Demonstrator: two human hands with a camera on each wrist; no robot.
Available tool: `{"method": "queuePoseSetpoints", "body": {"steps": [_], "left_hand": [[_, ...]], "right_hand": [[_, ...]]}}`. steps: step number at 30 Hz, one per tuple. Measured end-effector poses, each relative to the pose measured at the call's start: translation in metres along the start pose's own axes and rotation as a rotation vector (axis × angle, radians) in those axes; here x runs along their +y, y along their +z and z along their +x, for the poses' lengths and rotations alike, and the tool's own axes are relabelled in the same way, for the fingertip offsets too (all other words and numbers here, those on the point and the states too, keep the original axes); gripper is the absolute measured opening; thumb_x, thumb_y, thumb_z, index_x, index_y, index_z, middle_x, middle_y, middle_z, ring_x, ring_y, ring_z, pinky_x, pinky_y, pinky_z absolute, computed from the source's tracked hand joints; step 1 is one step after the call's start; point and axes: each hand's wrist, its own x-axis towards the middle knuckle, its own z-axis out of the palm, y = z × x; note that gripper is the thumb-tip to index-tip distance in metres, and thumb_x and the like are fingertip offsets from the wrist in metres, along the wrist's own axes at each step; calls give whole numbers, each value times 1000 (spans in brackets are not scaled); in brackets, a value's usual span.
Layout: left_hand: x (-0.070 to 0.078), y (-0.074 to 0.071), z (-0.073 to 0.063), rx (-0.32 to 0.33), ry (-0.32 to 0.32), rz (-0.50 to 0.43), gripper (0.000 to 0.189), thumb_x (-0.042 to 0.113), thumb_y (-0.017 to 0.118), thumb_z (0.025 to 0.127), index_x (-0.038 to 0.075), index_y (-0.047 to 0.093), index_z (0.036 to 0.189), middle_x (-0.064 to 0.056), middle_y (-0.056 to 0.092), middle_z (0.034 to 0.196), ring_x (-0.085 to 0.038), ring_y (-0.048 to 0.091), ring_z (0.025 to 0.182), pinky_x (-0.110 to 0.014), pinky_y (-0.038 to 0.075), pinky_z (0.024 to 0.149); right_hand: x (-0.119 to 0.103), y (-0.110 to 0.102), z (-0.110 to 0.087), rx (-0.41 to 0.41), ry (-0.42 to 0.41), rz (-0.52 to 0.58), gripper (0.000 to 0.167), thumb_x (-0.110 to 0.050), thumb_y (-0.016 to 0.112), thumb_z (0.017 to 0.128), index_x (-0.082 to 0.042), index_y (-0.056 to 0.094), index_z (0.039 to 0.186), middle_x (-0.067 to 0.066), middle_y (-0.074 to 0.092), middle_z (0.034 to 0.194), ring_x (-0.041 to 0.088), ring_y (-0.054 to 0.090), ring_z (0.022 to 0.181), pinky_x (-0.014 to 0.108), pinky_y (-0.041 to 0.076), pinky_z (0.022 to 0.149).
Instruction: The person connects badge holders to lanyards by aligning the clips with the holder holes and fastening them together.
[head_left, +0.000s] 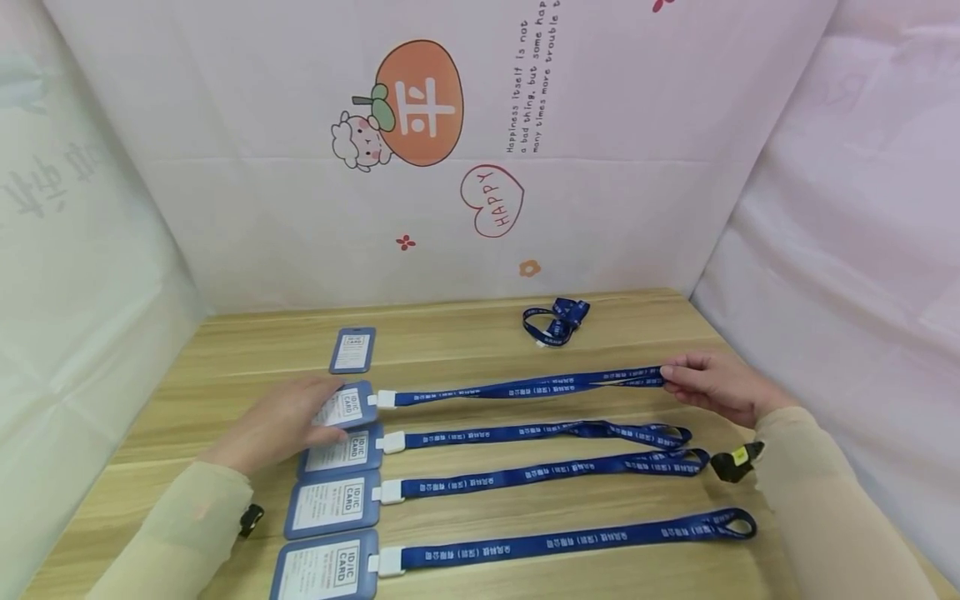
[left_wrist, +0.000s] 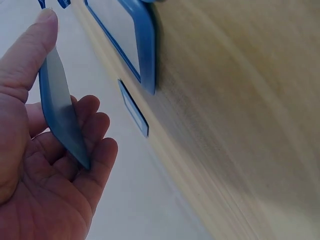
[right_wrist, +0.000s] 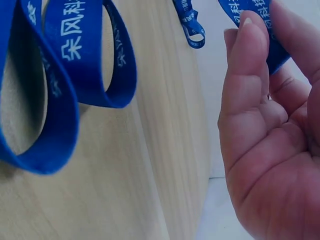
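Observation:
My left hand (head_left: 281, 421) grips a blue-framed ID card holder (head_left: 352, 404) by its edges. In the left wrist view the card holder (left_wrist: 57, 95) stands tilted between thumb and fingers, off the table. A white clip (head_left: 386, 400) joins it to a navy lanyard (head_left: 517, 387) with white lettering, stretched sideways. At the far end my right hand (head_left: 716, 387) pinches the lanyard's loop between thumb and fingers; the right wrist view shows the strap (right_wrist: 277, 57) there. Nearer lie three more card holders with lanyards, in rows: the first (head_left: 345, 450), the second (head_left: 333, 504) and the third (head_left: 322, 571).
A loose card holder (head_left: 352, 350) without a strap lies at the back left of the wooden table (head_left: 585, 575). A bundled navy lanyard (head_left: 557, 321) rests at the back, right of centre. White printed cloth (head_left: 300, 233) hangs behind the table, with white cloth on both sides.

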Motion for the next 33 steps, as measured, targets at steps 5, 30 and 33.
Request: {"method": "queuePoseSetpoints", "body": {"steps": [5,30,33], "left_hand": [[1,3,5,-23,-11,-5,88,51,84,85,1,52,151,-24,57,149,-46,53,138,-63,44,114],[2,3,16,-106,-53,-9,74,41,78,93,7,51,153,-24,55,149,-46,50,139,-66,42,114],[2,3,16,-104,-46,2,72,40,78,93,6,53,151,-24,56,148,-47,50,138,-65,42,114]], "right_hand": [[0,0,1,19,5,9,20,-24,59,108,-6,64,108,-1,68,102,9,71,96,27,63,87],[2,9,12,6,45,-115,34,-29,59,108,3,59,120,4,68,106,14,69,96,29,63,88],[3,9,13,5,50,-117,34,-29,59,108,3,60,120,3,68,106,15,69,95,29,63,87]]}}
